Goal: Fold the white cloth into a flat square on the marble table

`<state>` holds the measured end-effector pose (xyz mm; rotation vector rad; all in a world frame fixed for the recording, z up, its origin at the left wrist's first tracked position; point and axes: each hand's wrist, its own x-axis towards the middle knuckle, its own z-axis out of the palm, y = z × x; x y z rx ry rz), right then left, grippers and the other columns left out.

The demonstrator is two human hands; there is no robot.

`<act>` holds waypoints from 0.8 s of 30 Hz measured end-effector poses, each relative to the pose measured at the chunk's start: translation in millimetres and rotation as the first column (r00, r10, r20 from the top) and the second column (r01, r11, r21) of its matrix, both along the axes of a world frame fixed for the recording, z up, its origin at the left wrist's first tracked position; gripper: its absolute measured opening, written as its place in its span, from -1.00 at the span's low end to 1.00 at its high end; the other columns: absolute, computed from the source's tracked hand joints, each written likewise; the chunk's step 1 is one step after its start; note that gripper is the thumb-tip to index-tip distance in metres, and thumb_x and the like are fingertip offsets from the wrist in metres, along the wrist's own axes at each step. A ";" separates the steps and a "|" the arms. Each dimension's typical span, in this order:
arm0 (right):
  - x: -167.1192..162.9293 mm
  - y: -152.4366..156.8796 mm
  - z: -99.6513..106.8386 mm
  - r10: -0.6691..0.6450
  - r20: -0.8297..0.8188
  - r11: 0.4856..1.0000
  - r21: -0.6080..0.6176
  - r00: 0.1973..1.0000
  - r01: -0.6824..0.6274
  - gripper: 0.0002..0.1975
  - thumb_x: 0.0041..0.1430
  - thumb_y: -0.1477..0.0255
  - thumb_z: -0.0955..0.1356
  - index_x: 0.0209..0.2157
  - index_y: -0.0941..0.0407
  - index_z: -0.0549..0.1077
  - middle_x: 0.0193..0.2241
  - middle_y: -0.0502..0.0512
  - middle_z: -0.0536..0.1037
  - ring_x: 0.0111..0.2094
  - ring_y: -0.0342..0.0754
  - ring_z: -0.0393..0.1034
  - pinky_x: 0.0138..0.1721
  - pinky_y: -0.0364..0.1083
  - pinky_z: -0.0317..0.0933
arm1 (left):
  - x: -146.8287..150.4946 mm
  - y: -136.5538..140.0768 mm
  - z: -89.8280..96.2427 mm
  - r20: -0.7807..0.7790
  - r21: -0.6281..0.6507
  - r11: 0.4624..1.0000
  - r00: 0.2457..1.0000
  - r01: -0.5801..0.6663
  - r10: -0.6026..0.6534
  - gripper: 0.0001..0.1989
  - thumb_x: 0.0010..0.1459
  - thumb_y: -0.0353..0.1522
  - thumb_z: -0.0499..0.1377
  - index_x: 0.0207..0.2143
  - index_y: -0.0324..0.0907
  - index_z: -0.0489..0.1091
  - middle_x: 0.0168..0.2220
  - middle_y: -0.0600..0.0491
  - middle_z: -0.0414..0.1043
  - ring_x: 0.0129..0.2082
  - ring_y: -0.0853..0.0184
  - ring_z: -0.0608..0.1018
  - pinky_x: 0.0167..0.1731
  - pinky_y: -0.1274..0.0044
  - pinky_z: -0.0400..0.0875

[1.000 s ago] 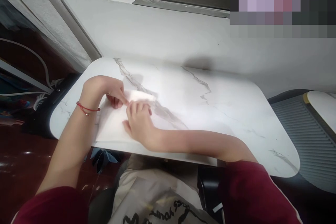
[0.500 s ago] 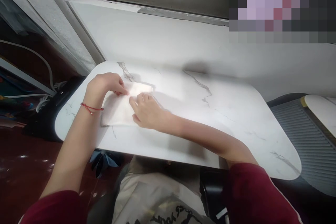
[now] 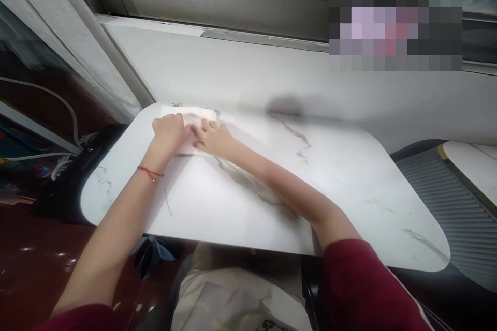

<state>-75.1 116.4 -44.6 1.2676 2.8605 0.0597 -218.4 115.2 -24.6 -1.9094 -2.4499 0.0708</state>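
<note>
A thin white cloth [image 3: 199, 112], roughly rectangular, lies flat on the white marble-patterned table [image 3: 349, 186] near its far left edge. My left hand [image 3: 170, 130] is on the cloth with its fingers curled and knuckles up; its fingertips are mostly hidden. Beside it, my right hand [image 3: 213, 138] rests on the cloth with its fingers spread. The hands nearly meet over the middle of the cloth, covering much of it. A red string bracelet [image 3: 150, 171] is round my left wrist.
A white wall panel [image 3: 217, 72] borders the table's far side, with a metal window frame above. At the left hangs a pale curtain [image 3: 70, 20]. A grey ribbed surface [image 3: 442, 207] lies beyond the right end. Cables run at far left.
Both hands and the white cloth have moved away from me, towards the wall. My left hand has turned knuckles up, and the camera view has tilted slightly upward.
</note>
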 end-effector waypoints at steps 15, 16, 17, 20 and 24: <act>-30.6 50.5 -33.6 0.034 -0.187 0.991 0.134 0.982 -0.008 -0.41 0.50 0.28 0.02 0.44 0.20 0.08 0.39 0.52 0.12 0.26 0.30 0.13 0.19 0.24 0.02 | -41.6 23.5 -30.2 -0.001 0.184 0.964 0.981 0.190 -0.193 -0.51 0.38 -0.30 -0.10 0.26 -0.30 0.26 0.32 -0.30 0.28 0.30 -0.07 0.34 0.21 0.13 0.21; -29.5 50.8 -36.1 0.047 -0.197 0.989 0.146 0.979 -0.018 -0.41 0.50 0.29 0.01 0.43 0.21 0.09 0.38 0.53 0.13 0.25 0.30 0.14 0.18 0.23 0.01 | -42.0 24.1 -30.7 -0.005 0.186 0.963 0.981 0.193 -0.195 -0.51 0.37 -0.29 -0.10 0.25 -0.30 0.27 0.31 -0.29 0.30 0.29 -0.08 0.34 0.20 0.12 0.22; -28.6 50.2 -37.7 0.058 -0.204 0.988 0.155 0.977 -0.026 -0.41 0.49 0.31 0.01 0.42 0.22 0.09 0.38 0.54 0.13 0.24 0.31 0.15 0.17 0.22 0.00 | -41.7 24.4 -30.4 -0.014 0.184 0.964 0.981 0.191 -0.191 -0.51 0.37 -0.29 -0.11 0.24 -0.31 0.30 0.29 -0.30 0.33 0.28 -0.09 0.36 0.18 0.12 0.23; -29.3 44.7 -38.4 0.097 -0.217 0.984 0.165 0.971 -0.062 -0.41 0.47 0.34 0.03 0.40 0.29 0.13 0.33 0.59 0.19 0.19 0.34 0.19 0.14 0.22 0.02 | -38.7 23.3 -23.9 -0.053 0.174 0.975 0.990 0.138 -0.131 -0.52 0.35 -0.30 -0.14 0.12 -0.31 0.41 0.17 -0.31 0.45 0.20 -0.11 0.43 0.11 0.14 0.28; -40.0 28.9 -38.4 0.209 -0.250 0.969 0.184 0.945 -0.165 -0.43 0.41 0.37 0.11 0.33 0.38 0.20 0.20 0.62 0.33 0.12 0.35 0.23 0.07 0.23 0.10 | -39.5 16.4 0.1 -0.072 0.103 0.994 0.996 -0.036 0.044 -0.54 0.31 -0.26 -0.08 0.05 -0.26 0.48 0.07 -0.29 0.52 0.10 -0.11 0.52 0.04 0.20 0.33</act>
